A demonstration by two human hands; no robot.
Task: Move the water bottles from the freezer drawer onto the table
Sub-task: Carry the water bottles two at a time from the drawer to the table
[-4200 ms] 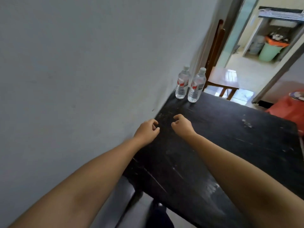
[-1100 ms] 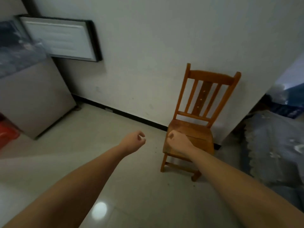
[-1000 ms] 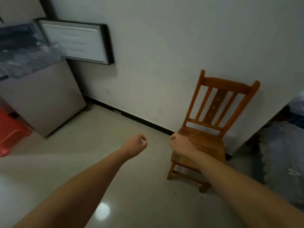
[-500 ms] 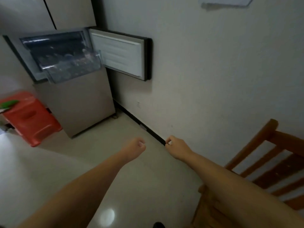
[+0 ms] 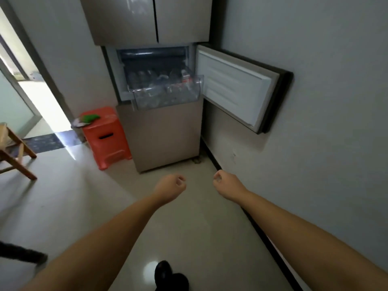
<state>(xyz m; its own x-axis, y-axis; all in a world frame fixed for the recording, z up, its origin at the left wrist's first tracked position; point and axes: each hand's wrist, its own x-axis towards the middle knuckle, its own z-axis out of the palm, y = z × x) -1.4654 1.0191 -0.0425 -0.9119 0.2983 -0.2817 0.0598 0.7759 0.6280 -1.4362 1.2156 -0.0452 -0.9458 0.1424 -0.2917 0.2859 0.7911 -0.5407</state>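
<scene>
Head camera looks forward and down, facing the fridge (image 5: pixel 159 114) from nearby.

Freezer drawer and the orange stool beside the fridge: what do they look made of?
Freezer drawer: looks like clear, glossy rigid plastic, since the bottles inside show through its front wall. Orange stool: apparently moulded plastic with a slight sheen, uniform colour, a slot cut in its side and stepped legs. Neither can be confirmed by look alone.

One freezer drawer (image 5: pixel 168 95) is standing open, its water bottles (image 5: pixel 161 80) too blurred to count. One orange stool (image 5: pixel 106 135) and one wooden chair (image 5: pixel 12 152) are showing.
</scene>
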